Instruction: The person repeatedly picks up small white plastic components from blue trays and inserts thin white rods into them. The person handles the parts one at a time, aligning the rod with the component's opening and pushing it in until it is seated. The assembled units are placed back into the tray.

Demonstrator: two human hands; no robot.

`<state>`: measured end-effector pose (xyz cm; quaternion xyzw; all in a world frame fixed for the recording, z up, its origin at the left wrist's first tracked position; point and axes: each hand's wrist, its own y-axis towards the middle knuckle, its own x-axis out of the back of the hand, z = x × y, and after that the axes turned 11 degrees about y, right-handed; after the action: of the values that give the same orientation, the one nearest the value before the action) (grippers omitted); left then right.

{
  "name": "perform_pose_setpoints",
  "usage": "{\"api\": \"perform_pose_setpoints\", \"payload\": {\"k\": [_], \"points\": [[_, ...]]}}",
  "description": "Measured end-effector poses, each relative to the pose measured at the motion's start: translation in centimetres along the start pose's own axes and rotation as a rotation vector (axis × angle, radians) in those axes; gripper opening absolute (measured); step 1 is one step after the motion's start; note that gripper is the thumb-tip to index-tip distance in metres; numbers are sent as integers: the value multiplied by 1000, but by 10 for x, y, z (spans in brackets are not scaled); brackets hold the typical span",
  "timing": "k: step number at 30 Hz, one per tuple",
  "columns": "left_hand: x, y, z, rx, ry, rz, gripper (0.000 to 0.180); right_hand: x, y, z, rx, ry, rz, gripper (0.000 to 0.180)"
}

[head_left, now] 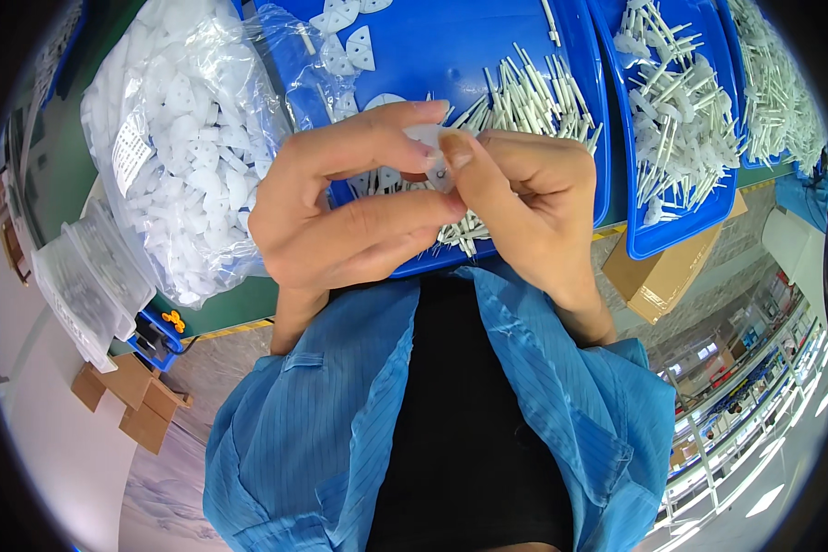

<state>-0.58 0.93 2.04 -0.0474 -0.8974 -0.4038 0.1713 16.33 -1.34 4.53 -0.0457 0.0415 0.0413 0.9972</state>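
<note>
A small translucent white plastic piece (440, 173) with little holes is held between both hands, above the near part of a blue tray (423, 41). The fingers of my left hand (340, 207) curl around it from the left and pinch it. From the other side, my right hand (534, 202) grips it, its thumb laid over the top. The fingers cover much of the piece, so its full outline is hidden. Beneath and beyond the hands lie many thin white rods (534, 101). Flat white fan-shaped pieces (361, 49) with small holes lie on the tray's left side.
A clear plastic bag (189, 147) full of white pieces lies left of the tray. At the right, another blue tray (649, 244) holds rods with white pieces among them, with more piles beyond. Clear plastic reels (92, 276) stand far left. A cardboard box (662, 276) sits below right.
</note>
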Motion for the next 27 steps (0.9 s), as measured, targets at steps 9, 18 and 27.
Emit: {"api": "perform_pose_setpoints", "payload": {"k": [9,18,27], "points": [[-7,-8,-6,403,-355,-34,27,46,19,-8,112,-1114,-198,18],[-4,-14,-4,761,-425,-92,33,40,15,21,94,-516,-164,13],[-11,-8,-4,717,-677,-235,26,-7,-4,-3,460,-214,-62,36]]}}
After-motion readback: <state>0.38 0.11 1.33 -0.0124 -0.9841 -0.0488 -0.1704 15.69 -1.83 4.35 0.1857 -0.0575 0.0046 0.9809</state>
